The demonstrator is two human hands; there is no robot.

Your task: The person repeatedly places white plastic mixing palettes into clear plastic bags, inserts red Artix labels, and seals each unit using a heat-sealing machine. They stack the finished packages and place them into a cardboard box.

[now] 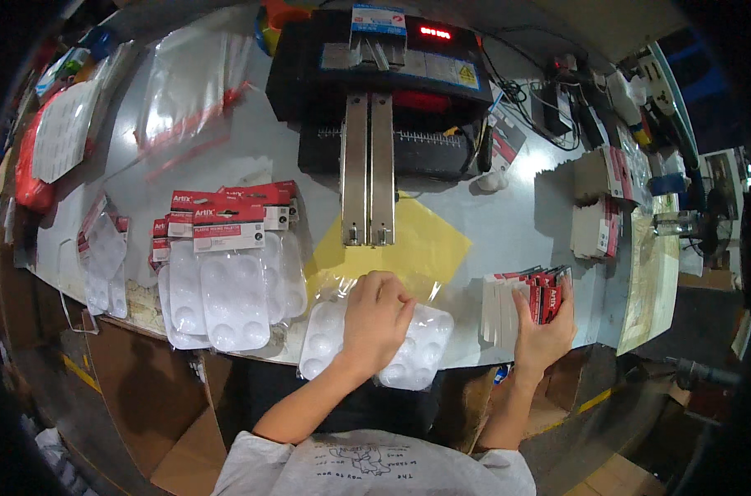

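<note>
A white plastic paint palette with round wells lies in a clear bag at the table's front edge. My left hand is over its middle, fingers curled in at the bag's upper edge; what they pinch is hidden beneath them. Further right, my right hand has its thumb and fingers around part of a row of red and white header cards. To the left is a pile of bagged palettes with red cards across their tops.
Beyond my left hand stands a black sealing machine with two metal rails reaching over a yellow sheet. Clear bags lie at the back left. Stacked cards and cables occupy the right side.
</note>
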